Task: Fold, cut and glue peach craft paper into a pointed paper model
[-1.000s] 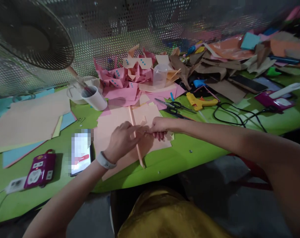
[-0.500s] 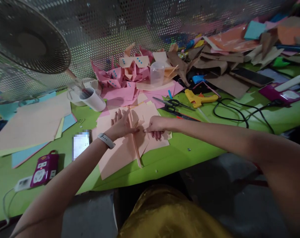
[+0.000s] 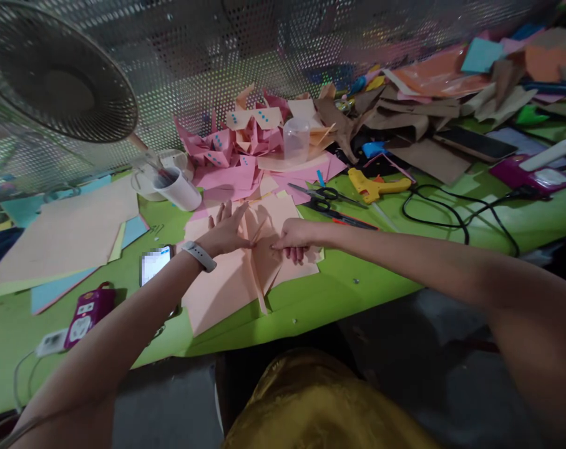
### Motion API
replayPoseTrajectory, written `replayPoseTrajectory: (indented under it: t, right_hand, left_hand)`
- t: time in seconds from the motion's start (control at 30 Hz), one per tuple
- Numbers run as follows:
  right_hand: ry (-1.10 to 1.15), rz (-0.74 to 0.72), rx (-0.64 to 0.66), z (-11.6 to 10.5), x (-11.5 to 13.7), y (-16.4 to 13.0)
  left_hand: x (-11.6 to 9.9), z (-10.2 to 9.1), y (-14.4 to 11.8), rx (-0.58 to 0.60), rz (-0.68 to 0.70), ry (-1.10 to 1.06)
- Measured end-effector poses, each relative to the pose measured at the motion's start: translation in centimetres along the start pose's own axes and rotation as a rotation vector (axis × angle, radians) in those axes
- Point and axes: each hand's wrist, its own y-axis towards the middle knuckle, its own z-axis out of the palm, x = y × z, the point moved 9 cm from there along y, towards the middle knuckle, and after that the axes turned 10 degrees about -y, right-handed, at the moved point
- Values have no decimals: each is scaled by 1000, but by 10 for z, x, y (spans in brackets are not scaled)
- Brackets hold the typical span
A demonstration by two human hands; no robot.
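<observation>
Peach paper fold (image 3: 255,280) points lengthwise toward the near edge of the green table (image 3: 324,296), slanting slightly right. Left hand (image 3: 226,236): fingers splayed wide. Right hand (image 3: 296,239): curled, can't tell if pinching.

Yellow glue gun (image 3: 376,187), blk phone (image 3: 474,144) nr brown paper (image 3: 430,162), fan (image 3: 60,78)

A paper-craft workspace: folded pink papers (image 3: 217,149) beyond the left hand (image 3: 224,237), scissors (image 3: 326,201) and a yellow glue gun (image 3: 376,189) beyond the right hand (image 3: 296,237), all on one green desk (image 3: 343,277).
</observation>
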Motion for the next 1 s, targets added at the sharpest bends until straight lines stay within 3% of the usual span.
replayPoseTrajectory:
  t: [0.13, 0.2, 0.3, 0.4, 0.47, 0.57, 0.73, 0.87, 1.0]
  right_hand:
    - [-15, -3, 5, 0, 0, 1]
    - [-21, -10, 2, 0, 1, 0]
    - [-5, -52, -40, 1, 1, -2]
    - [59, -149, -110, -1, 1, -3]
    - [84, -214, -195, -11, 2, -3]
    - [29, -257, -436, -43, 3, -10]
    - [-183, -342, -763, -75, 18, -37]
    - [-390, -540, -1003, -65, 35, -62]
    - [-589, -669, -1016, -36, 41, -57]
  left_hand:
    - [-8, -3, -3, -13, 27, -5]
    - [-16, -8, -7, -53, 113, -63]
    - [-21, -22, -20, -188, 230, -191]
    - [-7, -29, -37, -339, 140, -272]
    - [-5, -19, -47, -310, 73, -208]
    - [-13, -3, -58, -289, 34, -10]
    - [-30, 2, -64, -262, 45, 174]
    - [-46, -6, -71, -279, 171, 392]
    - [-49, 1, -72, -251, 296, 498]
